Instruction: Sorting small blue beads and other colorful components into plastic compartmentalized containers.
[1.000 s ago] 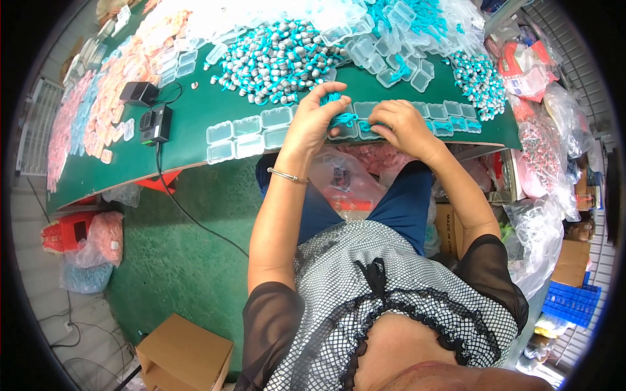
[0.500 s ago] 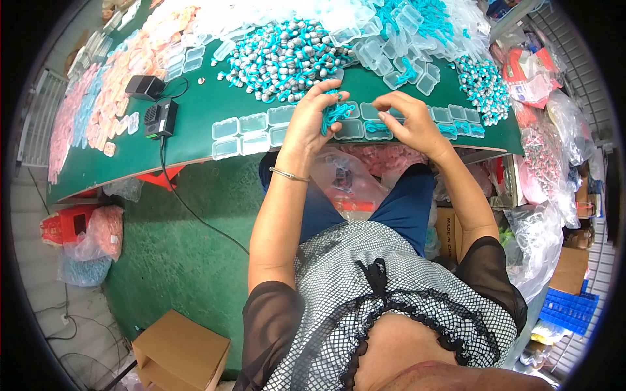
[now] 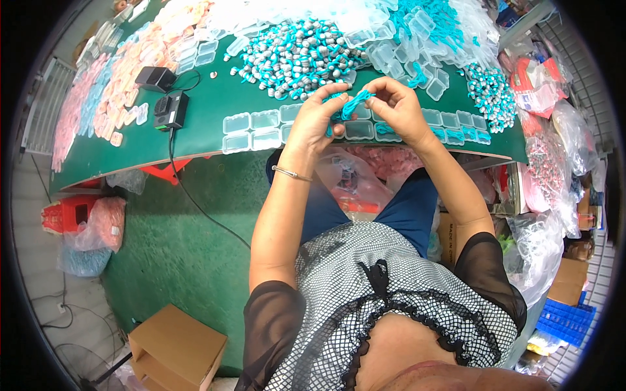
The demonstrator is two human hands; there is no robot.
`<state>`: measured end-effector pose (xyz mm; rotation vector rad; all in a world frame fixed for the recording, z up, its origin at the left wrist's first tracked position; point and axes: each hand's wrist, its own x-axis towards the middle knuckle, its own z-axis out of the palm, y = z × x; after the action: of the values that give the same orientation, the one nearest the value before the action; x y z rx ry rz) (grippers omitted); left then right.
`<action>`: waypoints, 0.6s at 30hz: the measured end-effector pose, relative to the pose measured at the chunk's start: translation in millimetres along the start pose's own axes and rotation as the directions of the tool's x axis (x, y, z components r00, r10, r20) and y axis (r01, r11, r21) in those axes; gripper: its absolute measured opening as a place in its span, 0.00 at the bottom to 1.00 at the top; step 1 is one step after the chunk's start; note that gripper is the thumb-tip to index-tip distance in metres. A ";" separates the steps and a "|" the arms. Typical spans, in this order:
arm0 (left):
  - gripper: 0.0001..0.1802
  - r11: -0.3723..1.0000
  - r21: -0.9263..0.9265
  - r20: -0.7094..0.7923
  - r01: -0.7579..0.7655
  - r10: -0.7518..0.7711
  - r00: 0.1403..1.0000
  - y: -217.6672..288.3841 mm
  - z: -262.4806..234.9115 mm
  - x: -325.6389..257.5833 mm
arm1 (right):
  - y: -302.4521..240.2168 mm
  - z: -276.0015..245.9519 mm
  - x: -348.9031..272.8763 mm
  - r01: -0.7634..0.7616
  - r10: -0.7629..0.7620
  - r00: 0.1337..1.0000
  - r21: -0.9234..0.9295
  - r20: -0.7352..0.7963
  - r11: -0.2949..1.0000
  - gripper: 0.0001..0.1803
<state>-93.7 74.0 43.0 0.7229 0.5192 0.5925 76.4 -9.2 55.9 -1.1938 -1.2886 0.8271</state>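
Observation:
A bundle of turquoise cord (image 3: pixel 352 105) is in my left hand (image 3: pixel 318 117), its fingers closed round it above the near part of the table. With thumb and forefinger my right hand (image 3: pixel 399 109) pinches the bundle's right end. Below and beside the hands runs a double row of small clear plastic boxes with raised lids (image 3: pixel 265 120). The boxes left of my hands (image 3: pixel 265 139) show no cord. Several at the right hold turquoise cord (image 3: pixel 454 136). Part of the row lies hidden behind my hands.
Beyond my hands rises a heap of grey-and-turquoise earplugs (image 3: pixel 300 58). Clear boxes (image 3: pixel 420 62) and loose turquoise cords (image 3: pixel 433 23) pile up at the far right, near a smaller earplug heap (image 3: pixel 490 98). A black corded device (image 3: pixel 171 111) stands at left. Peach pieces (image 3: pixel 140 58) spread beyond it.
My right hand has moved from above the boxes to the cord bundle and now pinches its end. The left hand still holds the bundle. The whole view has shifted slightly.

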 end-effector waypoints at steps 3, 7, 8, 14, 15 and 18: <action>0.17 0.999 0.021 0.016 -0.040 0.039 0.999 -4.2 -3.8 -0.7 | 1.2 7.5 1.6 -0.042 0.044 0.999 0.147 -0.013 0.988 0.08; 0.16 0.989 -0.020 -0.071 -0.149 0.147 0.987 -12.9 6.6 0.6 | 1.6 23.9 1.7 -0.062 0.060 0.998 0.231 0.012 0.971 0.09; 0.15 0.978 -0.016 -0.148 -0.207 0.203 0.968 -16.1 10.2 1.8 | 4.3 29.2 1.1 -0.024 0.031 0.999 0.204 -0.027 0.979 0.09; 0.15 0.937 0.115 -0.299 -0.329 0.348 0.888 -23.2 24.1 11.5 | 2.8 34.9 0.5 -0.019 0.032 0.993 0.112 -0.111 0.993 0.12; 0.15 0.860 0.258 -0.266 -0.440 0.501 0.823 -28.6 19.5 18.0 | 3.0 34.2 1.3 -0.010 0.018 0.995 0.086 -0.098 0.996 0.13; 0.14 0.538 0.591 -0.086 -0.601 0.783 0.616 -33.9 3.8 36.2 | -1.3 27.3 6.9 -0.046 0.051 0.998 0.099 -0.047 0.994 0.12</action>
<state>-54.6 75.7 12.2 1.3899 0.7201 1.4161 50.7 2.2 55.8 -1.1649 -1.1699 0.8808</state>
